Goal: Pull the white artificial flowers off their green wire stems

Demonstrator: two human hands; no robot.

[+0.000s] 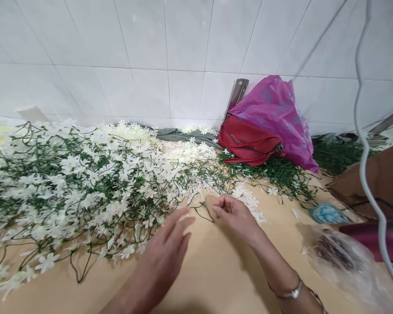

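Over the tan table, my left hand (165, 250) is open, its fingers apart, beside the right edge of a large heap of white artificial flowers (72, 187) on green stems. To its right, my right hand (234, 216) has thumb and fingertips pinched together; what they hold, if anything, is too small to make out. A thin green stem (204, 213) runs between the two hands, close to the right fingertips. Loose white petals (247, 196) lie just beyond my right hand.
A red bag (248, 139) and a purple plastic bag (271, 104) lean at the tiled wall, over green stems (281, 172). At right are a blue-patterned packet (329, 213), a clear plastic bag (350, 261) and a hanging grey cable (363, 165).
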